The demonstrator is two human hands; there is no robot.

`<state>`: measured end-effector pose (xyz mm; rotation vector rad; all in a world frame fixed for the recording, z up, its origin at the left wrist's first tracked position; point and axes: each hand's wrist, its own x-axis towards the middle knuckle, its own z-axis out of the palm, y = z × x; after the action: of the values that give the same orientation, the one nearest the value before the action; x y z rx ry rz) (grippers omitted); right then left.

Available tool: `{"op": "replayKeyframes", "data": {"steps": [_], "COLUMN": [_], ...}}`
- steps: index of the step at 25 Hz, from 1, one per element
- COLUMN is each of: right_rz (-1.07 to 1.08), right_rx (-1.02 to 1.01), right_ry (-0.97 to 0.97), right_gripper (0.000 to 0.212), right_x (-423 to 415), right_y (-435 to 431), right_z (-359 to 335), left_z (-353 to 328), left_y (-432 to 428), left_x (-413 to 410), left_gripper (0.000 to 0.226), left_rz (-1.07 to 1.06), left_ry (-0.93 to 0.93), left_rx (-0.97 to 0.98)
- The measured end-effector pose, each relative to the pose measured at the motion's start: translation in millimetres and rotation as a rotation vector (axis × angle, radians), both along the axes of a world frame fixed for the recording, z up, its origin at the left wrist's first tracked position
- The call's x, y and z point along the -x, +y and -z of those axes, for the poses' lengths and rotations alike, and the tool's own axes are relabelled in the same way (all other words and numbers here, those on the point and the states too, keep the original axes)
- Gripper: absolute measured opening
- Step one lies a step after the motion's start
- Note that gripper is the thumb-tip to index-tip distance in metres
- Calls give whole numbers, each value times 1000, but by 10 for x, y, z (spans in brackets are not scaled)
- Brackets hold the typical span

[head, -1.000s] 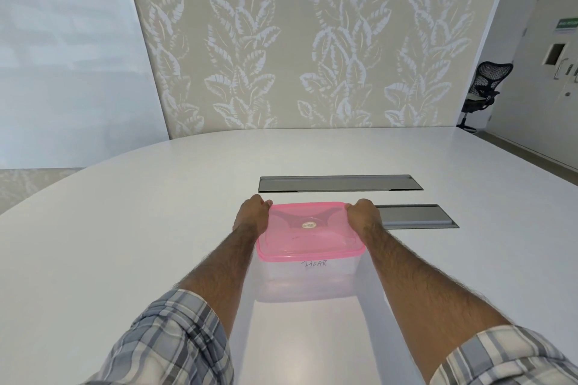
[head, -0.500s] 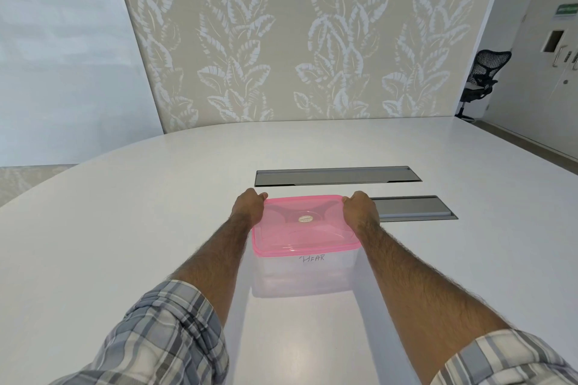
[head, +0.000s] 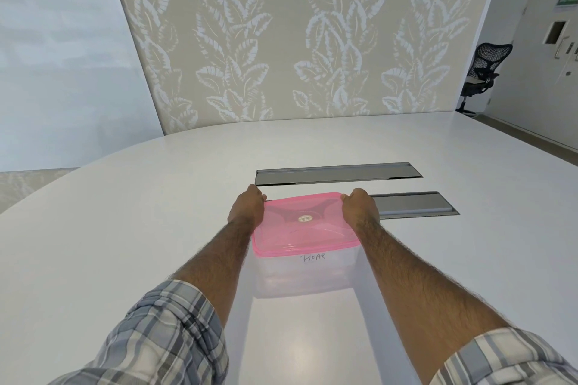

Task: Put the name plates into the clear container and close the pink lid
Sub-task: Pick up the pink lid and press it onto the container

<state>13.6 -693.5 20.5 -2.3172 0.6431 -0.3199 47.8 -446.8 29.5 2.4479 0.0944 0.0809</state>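
A clear container [head: 305,275] with handwriting on its near wall stands on the white table [head: 125,228]. The pink lid [head: 300,231] lies flat on top of it, covering it fully. My left hand [head: 248,208] grips the lid's far left corner, fingers curled over the edge. At the far right corner my right hand [head: 359,208] grips the lid the same way. No name plates can be made out through the walls or on the table.
Two grey cable hatches sit flush in the table beyond the container, a long hatch [head: 337,172] behind and a shorter hatch [head: 413,204] to the right. A black office chair [head: 483,72] stands far right by a door.
Both hands stay at the lid's far corners. The view has shifted slightly; the container and lid have not visibly moved.
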Motion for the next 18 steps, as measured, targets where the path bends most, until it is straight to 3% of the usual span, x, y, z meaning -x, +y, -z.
{"op": "replayKeyframes", "data": {"steps": [4, 10, 18], "right_rz": [-14, -14, 50], "right_rx": [-3, -21, 38], "right_ry": [9, 17, 87], "right_gripper": [34, 36, 55], "right_x": [10, 83, 215], "right_y": [-34, -2, 93], "right_z": [-6, -44, -50], "left_z": [-75, 83, 94], "left_y": [-162, -504, -474], "left_x": [229, 645, 715], "left_gripper": [39, 86, 99], "left_rz": [41, 176, 237], "left_ry": [-101, 0, -18], "left_rx": [-304, -420, -464]}}
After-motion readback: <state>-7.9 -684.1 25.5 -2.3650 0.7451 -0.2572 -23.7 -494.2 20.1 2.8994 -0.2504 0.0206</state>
